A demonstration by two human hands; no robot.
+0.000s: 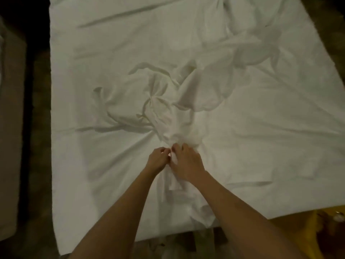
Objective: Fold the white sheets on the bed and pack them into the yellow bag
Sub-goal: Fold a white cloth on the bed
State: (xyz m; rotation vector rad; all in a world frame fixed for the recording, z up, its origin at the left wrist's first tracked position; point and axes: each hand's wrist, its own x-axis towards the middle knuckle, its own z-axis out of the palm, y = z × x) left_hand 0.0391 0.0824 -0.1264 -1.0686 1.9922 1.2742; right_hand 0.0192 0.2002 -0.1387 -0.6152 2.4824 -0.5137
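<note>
Left hand (157, 158) and right hand (186, 161), grips closed, pinch a bunched crumpled white cotton sheet (168, 109) mid-bed (93, 53). Yellow fabric bag (298, 232) near right. Risk: layers indistinguishable; under-sheet may lift too.

A dark patterned floor (40, 128) is seen left of and below the mattress; a pale brownish flat-topped piece of furniture (10, 128), dimly lit and indistinct, is set along the left edge
</note>
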